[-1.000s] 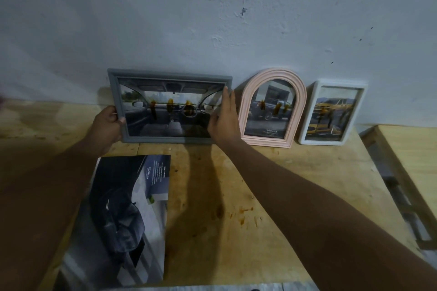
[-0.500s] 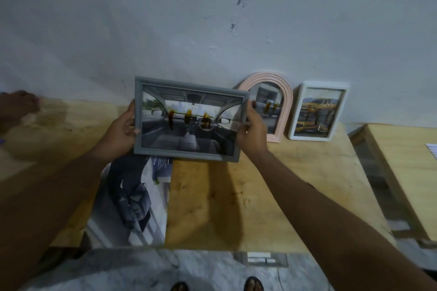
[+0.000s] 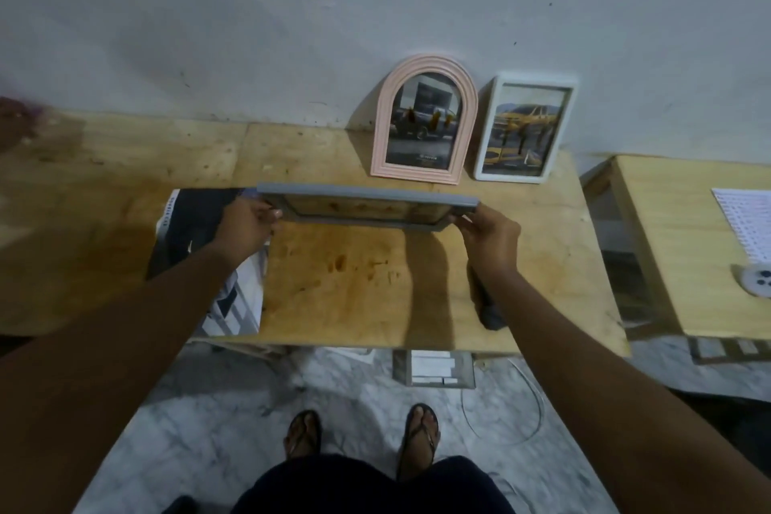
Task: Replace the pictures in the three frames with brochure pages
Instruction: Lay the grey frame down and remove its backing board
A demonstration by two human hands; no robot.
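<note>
The grey picture frame (image 3: 367, 198) hangs tipped almost flat above the wooden table (image 3: 354, 288), long axis running left to right, the left hand (image 3: 246, 223) and right hand (image 3: 490, 234) each clamped with curled fingers on a short end, the brochure (image 3: 187, 230) lying nearer the left.

Grey frame (image 3: 367, 198) picture unreadable; brochure (image 3: 196, 225) partly covered.

Single head-worn wide-angle view, looking forward and steeply down over the desk (image 3: 375, 284) toward the wall (image 3: 375, 12); floor (image 3: 208, 409) visible below.
</note>
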